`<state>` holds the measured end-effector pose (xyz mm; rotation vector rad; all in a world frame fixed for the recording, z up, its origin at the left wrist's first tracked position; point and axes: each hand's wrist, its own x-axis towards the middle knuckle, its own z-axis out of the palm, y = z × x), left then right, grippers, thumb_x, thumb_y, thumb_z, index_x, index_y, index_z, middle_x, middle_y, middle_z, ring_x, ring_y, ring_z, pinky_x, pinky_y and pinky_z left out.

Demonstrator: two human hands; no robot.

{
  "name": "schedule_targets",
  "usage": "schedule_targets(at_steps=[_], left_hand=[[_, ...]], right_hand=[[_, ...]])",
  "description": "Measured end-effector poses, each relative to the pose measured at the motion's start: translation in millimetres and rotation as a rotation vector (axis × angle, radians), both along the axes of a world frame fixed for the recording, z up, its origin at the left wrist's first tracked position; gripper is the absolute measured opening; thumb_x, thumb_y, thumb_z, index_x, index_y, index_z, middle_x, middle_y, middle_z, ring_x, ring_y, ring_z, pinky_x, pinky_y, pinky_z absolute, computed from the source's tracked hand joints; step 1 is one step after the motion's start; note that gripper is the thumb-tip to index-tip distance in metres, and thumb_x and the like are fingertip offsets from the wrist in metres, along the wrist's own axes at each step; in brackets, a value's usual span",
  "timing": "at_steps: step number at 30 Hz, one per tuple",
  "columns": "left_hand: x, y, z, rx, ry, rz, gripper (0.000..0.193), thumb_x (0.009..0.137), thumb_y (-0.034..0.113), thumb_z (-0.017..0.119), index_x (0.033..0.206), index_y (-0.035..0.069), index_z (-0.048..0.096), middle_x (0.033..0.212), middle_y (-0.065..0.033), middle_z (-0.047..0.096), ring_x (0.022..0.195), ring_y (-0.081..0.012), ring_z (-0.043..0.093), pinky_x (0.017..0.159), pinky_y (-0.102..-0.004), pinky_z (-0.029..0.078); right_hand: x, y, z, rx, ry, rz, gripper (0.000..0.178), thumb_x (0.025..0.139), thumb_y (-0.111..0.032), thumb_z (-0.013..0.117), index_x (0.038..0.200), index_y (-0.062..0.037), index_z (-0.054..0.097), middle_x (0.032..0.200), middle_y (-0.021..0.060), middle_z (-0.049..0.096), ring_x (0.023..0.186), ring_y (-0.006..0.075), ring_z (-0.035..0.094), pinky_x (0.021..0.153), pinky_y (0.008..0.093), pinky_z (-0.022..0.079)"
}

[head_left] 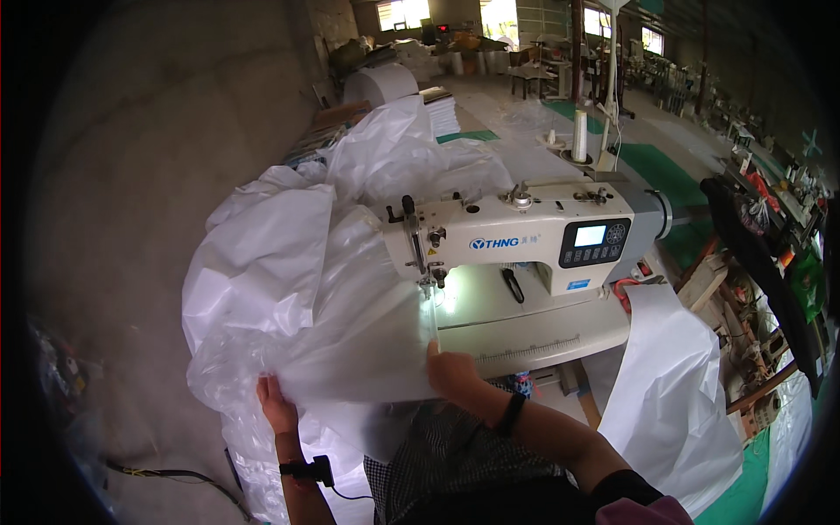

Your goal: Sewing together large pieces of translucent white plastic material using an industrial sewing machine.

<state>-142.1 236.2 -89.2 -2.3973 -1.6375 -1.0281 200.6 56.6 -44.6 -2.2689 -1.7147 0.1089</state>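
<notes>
A white sewing machine (525, 232) stands in front of me, its lamp lighting the needle area. Under its presser foot (427, 282) runs the edge of a thin, translucent white plastic sheet (367, 341). My right hand (453, 369) is closed at that edge, just on the near side of the needle; its fingertips are partly hidden. Farther left, my left hand (276, 404) has its fingers together on the crumpled sheet, gripping it. Black thread snips (513, 285) lie on the machine bed beneath the arm.
Heaped white sheeting (262, 254) covers the table's left and far side. Another white sheet (669, 385) hangs at the right. A thread cone (580, 136) stands behind the machine. Wooden pieces and bags crowd a rack (757, 385) at far right. A black cable (175, 473) crosses the floor.
</notes>
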Motion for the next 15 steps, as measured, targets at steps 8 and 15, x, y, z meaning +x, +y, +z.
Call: schedule_targets(at_steps=[8,15], left_hand=[[26.5,56.4,11.9,0.087,0.106,-0.186,0.049,0.067,-0.004,0.046,0.115,-0.001,0.054,0.119,-0.0287,0.049,0.110,-0.0456,0.044,0.098,-0.0496,0.035],[27.9,76.0,31.5,-0.013,0.190,-0.316,0.046,0.066,-0.001,0.048,0.110,0.001,0.056,0.117,-0.0226,0.052,0.105,-0.0407,0.048,0.093,-0.0481,0.038]], right_hand=[[23.0,36.1,9.2,-0.121,-0.025,-0.014,0.049,0.084,-0.012,0.042,0.127,0.0130,0.038,0.077,0.0171,0.066,0.069,0.0299,0.066,0.057,0.0418,0.051],[24.5,44.6,11.9,-0.102,0.092,-0.071,0.047,0.086,-0.015,0.042,0.127,0.0079,0.040,0.083,0.0201,0.066,0.075,0.0338,0.066,0.064,0.0448,0.051]])
